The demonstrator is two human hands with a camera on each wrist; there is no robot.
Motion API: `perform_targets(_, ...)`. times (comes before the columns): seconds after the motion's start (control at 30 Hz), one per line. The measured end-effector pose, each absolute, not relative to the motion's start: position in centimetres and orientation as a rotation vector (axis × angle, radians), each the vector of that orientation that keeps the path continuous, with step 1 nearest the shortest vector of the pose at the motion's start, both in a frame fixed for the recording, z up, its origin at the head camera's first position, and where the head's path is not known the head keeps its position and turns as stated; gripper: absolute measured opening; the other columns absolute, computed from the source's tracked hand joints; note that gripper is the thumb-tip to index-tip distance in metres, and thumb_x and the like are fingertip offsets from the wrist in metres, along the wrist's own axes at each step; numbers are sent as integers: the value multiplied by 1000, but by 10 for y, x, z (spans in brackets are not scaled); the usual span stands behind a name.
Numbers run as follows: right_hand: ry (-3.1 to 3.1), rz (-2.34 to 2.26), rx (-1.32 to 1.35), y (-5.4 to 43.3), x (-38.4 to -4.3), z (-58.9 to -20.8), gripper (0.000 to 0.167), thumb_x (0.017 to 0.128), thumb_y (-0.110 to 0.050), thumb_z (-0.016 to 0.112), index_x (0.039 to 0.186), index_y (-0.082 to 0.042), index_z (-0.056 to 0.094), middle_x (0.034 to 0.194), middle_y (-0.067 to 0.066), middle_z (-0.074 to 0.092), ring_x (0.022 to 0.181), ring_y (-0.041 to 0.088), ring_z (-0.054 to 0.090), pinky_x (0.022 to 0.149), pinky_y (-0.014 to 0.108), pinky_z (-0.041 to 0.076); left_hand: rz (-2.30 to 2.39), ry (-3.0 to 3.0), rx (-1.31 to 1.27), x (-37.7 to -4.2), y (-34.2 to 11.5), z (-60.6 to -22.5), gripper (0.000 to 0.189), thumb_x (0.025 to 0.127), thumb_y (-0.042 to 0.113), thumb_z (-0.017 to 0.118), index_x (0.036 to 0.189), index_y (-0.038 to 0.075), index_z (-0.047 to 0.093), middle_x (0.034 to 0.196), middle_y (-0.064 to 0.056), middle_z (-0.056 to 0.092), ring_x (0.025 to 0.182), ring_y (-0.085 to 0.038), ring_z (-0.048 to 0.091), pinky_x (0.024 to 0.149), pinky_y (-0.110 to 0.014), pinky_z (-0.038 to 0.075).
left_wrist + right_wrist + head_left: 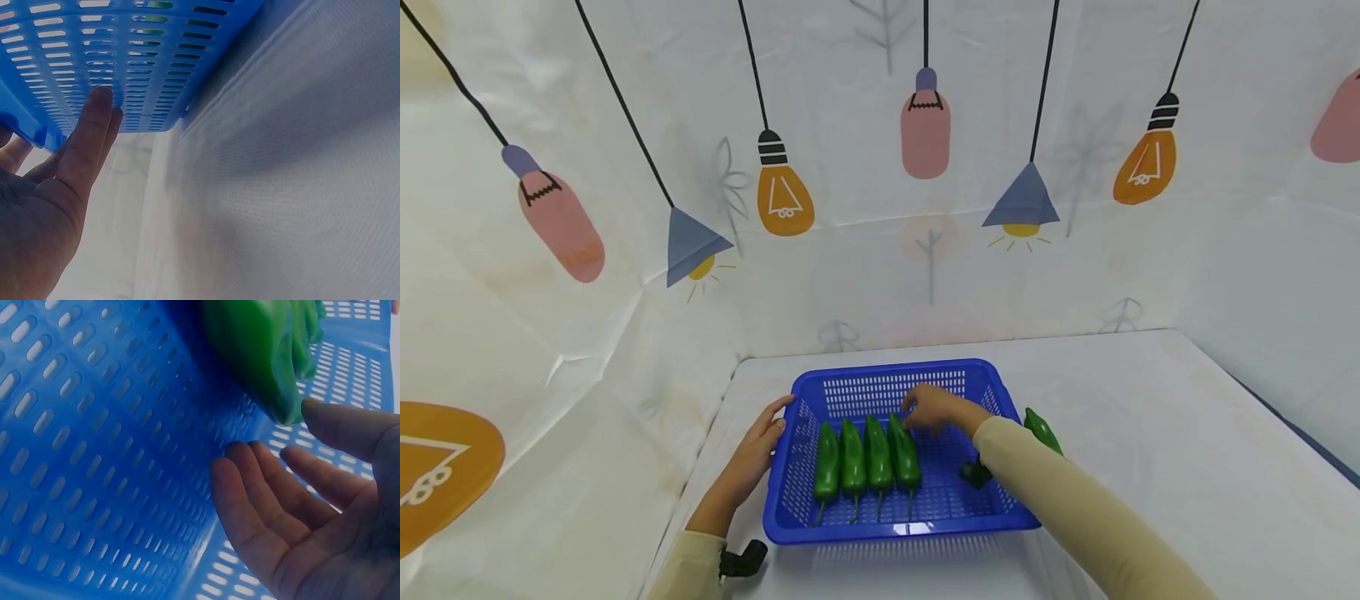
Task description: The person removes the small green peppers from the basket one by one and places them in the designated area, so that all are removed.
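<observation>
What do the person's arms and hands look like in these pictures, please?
The left hand and right hand are bare, without gloves. Plain, pale cream sleeves cover the arms down to the wrists, where small black devices show.

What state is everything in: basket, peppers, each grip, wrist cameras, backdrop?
Blue basket: right way up, part-filled.
Four peppers inside: lying side by side, stems at the near end.
Fifth pepper: outside, right of the basket, partly hidden by the sleeve.
Left grip: touching the basket's left side.
Right grip: fingers loosely bent, holding nothing, near the rightmost inside pepper.
Wrist cameras: worn; whether running, unclear.
Backdrop: hanging, creased.
</observation>
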State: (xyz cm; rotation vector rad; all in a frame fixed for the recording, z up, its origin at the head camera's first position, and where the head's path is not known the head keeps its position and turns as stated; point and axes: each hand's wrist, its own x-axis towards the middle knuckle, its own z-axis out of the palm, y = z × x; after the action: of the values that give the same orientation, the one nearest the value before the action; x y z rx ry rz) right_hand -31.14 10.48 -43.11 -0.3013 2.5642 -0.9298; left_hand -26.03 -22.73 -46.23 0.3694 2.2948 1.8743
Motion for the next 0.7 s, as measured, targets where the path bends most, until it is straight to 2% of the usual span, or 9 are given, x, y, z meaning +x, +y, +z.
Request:
perform_targets(0.27, 2499, -984, -227, 101, -306, -433, 41, 90, -7, 74, 128, 4, 64, 106, 16, 68, 91, 29, 68, 69, 38, 59, 1866, 2317, 358, -260, -227, -463, 45, 112, 23, 34, 157, 16, 33, 141, -27, 49, 112, -35, 61, 87, -43, 53)
perform_targets(0.7, 2405, -1053, -248, 97, -306, -437, 41, 91, -4, 71, 130, 4, 62, 106, 15, 67, 89, 30, 69, 68, 39, 59, 1864, 2313, 361, -260, -227, -462, 45, 112, 24, 34, 157, 16, 33, 141, -27, 50, 112, -35, 61, 87, -43, 53)
